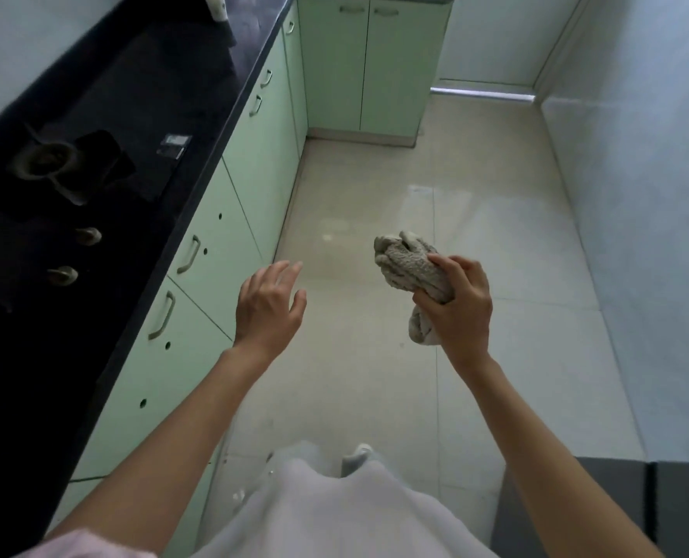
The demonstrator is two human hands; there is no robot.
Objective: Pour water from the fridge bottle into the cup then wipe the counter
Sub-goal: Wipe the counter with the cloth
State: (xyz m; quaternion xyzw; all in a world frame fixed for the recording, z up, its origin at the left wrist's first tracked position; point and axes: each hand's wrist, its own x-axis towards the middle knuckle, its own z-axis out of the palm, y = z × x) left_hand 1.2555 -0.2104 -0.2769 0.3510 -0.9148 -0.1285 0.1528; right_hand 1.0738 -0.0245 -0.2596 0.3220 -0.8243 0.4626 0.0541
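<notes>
My right hand (457, 306) grips a bunched grey-beige cloth (409, 265), held in the air over the floor, right of centre. My left hand (268, 304) hovers with spread, relaxed fingers and holds nothing, just off the front edge of the black counter (197, 110). The counter runs along the left side. At its far end a white cup-like object (218, 6) stands, cut off by the top edge. No bottle is in view.
A gas hob with a burner (48, 163) and two knobs (89, 235) is set into the counter. Pale green cabinets (230, 235) with handles sit below it and at the far end. Beige tiled floor (435, 187) lies ahead; a wall stands on the right.
</notes>
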